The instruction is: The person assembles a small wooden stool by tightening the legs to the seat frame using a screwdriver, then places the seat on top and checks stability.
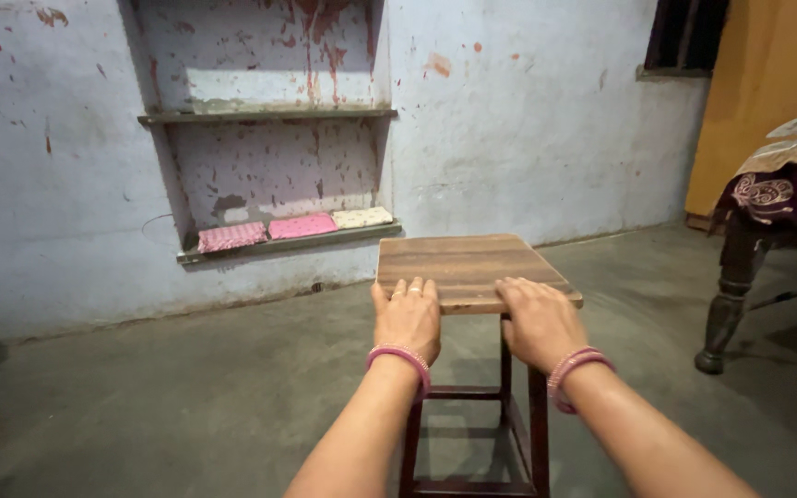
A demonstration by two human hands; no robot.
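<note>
Bare grey concrete floor, scuffed pale blue wall with a recessed shelf holding three folded cloths, two pink and one cream. Right in the middle stands a small wooden stool with dark legs. Both hands are on its near edge: left hand flat with fingers together over the front left corner, right hand curled over the front right edge, fingers on top. Pink bangles on both wrists. Off to the right there's a carved table leg under a patterned cloth.
</note>
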